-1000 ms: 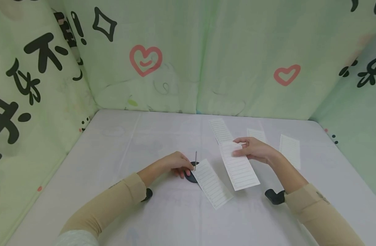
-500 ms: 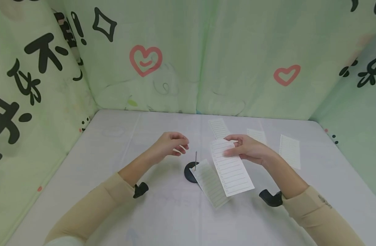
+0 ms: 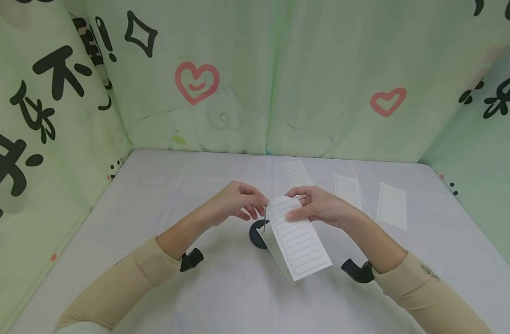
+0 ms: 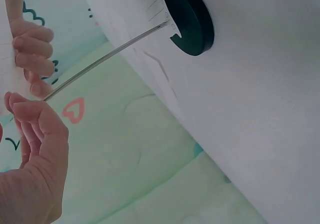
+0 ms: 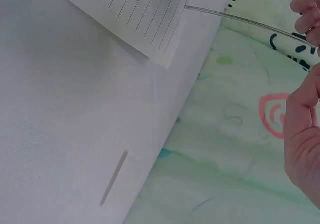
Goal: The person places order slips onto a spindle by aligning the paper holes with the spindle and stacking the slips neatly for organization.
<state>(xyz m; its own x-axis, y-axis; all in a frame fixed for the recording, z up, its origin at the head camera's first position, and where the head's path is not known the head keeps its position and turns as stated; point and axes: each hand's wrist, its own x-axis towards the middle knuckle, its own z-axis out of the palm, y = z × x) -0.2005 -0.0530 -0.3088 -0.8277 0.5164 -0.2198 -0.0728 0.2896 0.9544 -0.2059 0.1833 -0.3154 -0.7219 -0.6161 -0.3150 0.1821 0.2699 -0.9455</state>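
In the head view my right hand [image 3: 321,206] holds a white checklist sheet [image 3: 301,246] between thumb and fingers. The sheet hangs tilted, its upper left corner close to the tip of a thin metal spike [image 3: 265,215]. My left hand [image 3: 238,202] has thumb and index finger pinched together at that corner, right by the spike's tip. The spike stands upright on a round black base [image 3: 256,235]. A second checklist sheet [image 4: 152,1] is threaded low on it, over the base. In the head view, the held sheet covers most of this lower one.
Three more lined sheets lie farther back on the white table: one sheet [image 3: 296,173] behind my right hand, a middle sheet [image 3: 347,189] and a right-hand sheet [image 3: 392,206]. Black wrist mounts [image 3: 358,271] stick out by both sleeves. Printed green curtains [image 3: 280,93] enclose the table.
My left hand has let go of the lower sheet near the base and risen to the spike's tip. My right hand has carried its sheet left, over the lower one.
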